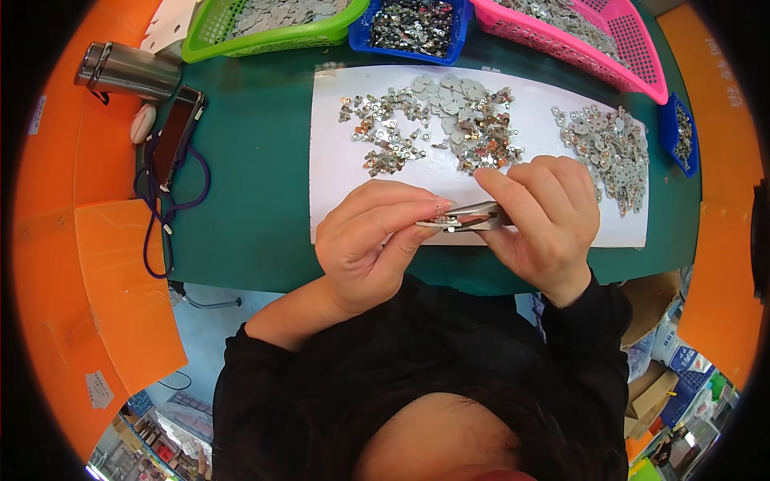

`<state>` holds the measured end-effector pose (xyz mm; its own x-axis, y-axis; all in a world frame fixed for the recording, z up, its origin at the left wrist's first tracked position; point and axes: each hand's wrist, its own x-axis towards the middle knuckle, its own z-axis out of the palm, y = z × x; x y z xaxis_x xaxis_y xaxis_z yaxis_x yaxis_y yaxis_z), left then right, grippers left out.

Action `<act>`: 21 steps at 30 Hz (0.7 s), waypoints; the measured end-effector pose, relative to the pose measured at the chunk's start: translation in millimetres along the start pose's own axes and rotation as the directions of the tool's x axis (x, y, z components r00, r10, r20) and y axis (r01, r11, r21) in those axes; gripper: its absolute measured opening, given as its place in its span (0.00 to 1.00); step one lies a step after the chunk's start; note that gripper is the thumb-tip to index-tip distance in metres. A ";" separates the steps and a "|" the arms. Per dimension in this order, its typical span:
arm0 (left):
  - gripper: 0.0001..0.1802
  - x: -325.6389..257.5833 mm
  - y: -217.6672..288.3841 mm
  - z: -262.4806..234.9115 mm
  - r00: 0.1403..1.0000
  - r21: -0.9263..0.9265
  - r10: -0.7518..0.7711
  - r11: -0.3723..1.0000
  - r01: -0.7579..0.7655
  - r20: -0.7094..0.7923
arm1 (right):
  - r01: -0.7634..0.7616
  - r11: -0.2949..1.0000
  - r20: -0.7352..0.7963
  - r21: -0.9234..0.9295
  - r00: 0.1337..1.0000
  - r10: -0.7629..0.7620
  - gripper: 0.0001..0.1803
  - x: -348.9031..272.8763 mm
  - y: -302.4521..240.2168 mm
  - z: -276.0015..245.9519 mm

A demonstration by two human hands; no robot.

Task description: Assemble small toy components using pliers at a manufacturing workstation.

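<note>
Near the front edge of a white sheet (353,192), my two hands meet over a pair of pliers. My right hand (549,216) is closed around the metal pliers (485,215), whose jaws point left. Between thumb and fingers my left hand (373,236) pinches a small flat metal piece (431,224) at the jaw tips; its exact shape is partly hidden by the fingers. Beyond my hands lie loose small metal fittings (389,148), a heap of round grey discs (453,96) and some copper-coloured and silver bits (489,140). At the right is another pile of metal pieces (613,152).
Along the far edge stand a green basket (273,42), a blue tray (409,56) and a pink basket (573,60). A small blue tray (688,164) is at the right. A steel flask (132,70), a phone (176,136) with a purple cord (200,188) lie left on the green table (241,224).
</note>
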<state>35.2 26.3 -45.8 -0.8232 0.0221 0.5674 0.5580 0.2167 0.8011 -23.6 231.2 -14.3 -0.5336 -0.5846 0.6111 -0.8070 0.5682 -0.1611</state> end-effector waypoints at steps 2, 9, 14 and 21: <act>0.07 -0.7 -1.1 -0.7 1.000 0.018 0.008 1.000 -0.008 -0.002 | 0.021 0.999 0.026 -0.047 0.999 -0.020 0.23 -1.7 1.4 -0.7; 0.06 -1.0 1.8 -2.4 1.000 0.058 0.020 0.998 -0.020 0.006 | 0.010 0.998 0.091 -0.059 0.996 -0.005 0.20 3.1 -2.9 -5.1; 0.06 0.5 4.9 -0.7 1.000 0.086 0.001 0.996 0.000 -0.014 | 0.002 0.994 0.143 -0.114 0.990 0.014 0.21 2.1 -3.8 -7.5; 0.05 -2.9 1.9 3.7 0.993 0.001 -0.080 0.997 0.081 -0.084 | 0.007 0.994 0.069 -0.113 0.998 0.001 0.20 2.3 -1.7 -3.4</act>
<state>38.2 30.3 -46.6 -0.8536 -0.0775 0.5152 0.4896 0.2191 0.8440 -22.6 230.9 -10.0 -0.5504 -0.6228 0.5560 -0.7771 0.6257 -0.0684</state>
